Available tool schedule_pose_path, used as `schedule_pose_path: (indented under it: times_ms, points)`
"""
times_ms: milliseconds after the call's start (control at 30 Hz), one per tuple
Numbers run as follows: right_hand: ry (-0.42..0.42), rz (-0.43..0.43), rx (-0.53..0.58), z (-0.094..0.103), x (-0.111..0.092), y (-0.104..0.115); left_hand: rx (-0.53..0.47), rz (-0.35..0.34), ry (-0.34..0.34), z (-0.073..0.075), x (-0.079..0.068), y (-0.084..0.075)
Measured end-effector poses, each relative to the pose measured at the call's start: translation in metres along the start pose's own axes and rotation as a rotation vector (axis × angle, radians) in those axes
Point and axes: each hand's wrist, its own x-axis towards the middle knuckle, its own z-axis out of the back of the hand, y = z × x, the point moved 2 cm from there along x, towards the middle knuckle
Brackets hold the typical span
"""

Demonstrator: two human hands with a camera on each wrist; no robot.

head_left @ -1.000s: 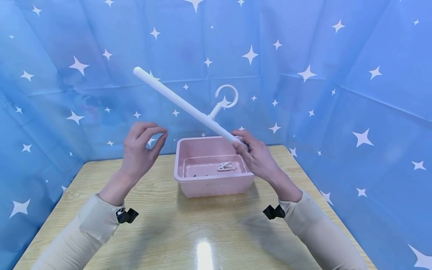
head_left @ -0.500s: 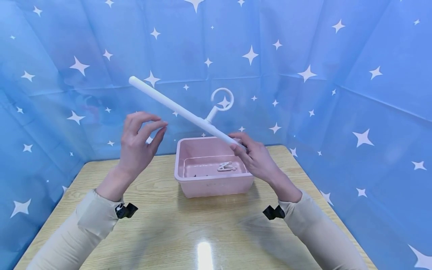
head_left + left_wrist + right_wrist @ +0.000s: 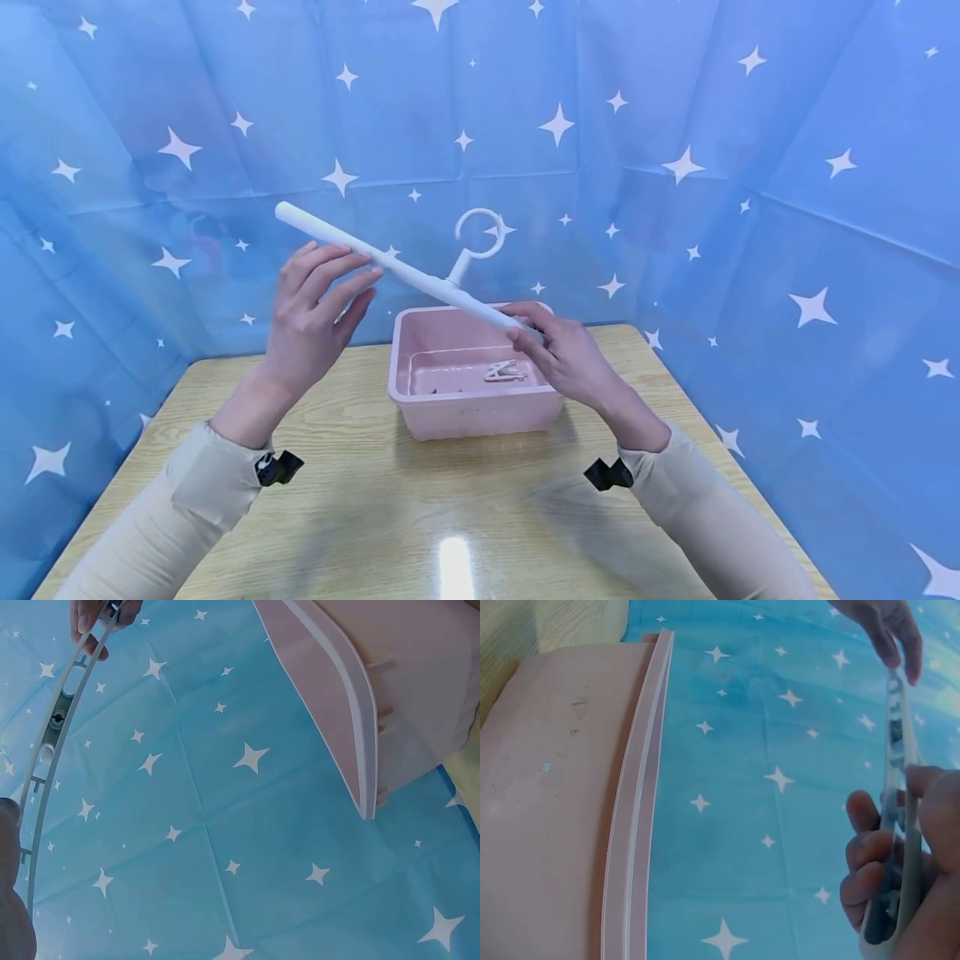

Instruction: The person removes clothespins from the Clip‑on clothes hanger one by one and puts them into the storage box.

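In the head view a white clothes hanger (image 3: 420, 280), a straight bar with a round hook, is held aslant above a pink bin. My right hand (image 3: 570, 357) grips its lower right end between thumb and fingers; the right wrist view shows the fingers curled round that end. Against the upper left part of the bar lie the fingertips of my left hand (image 3: 307, 312), fingers loosely extended, the thumb below and apart from it. From the left wrist camera, the hanger (image 3: 58, 720) shows a hollow underside with small cross ribs.
The pink bin (image 3: 480, 417) stands on the wooden table (image 3: 450, 508) towards the back. Inside it lies a pale clip (image 3: 504, 372) along with small dark bits. Blue star-patterned cloth (image 3: 675, 125) hangs behind and at both sides.
The hanger's left end has swung down and leftward, its hook moving along with it. My left hand has opened its fingers and come up to the bar. My right hand has kept its grip.
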Motion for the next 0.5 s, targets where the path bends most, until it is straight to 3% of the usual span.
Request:
schedule_pose_path:
  times_ms: [167, 500]
  points:
    - [0.022, 0.031, -0.025, -0.002, 0.0005, 0.002, 0.023, -0.026, 0.034, 0.0023, -0.0023, 0.0021]
    - [0.06, 0.04, -0.034, -0.0039, 0.0006, 0.0062, 0.091, -0.053, 0.184, 0.0071, -0.0087, 0.0068]
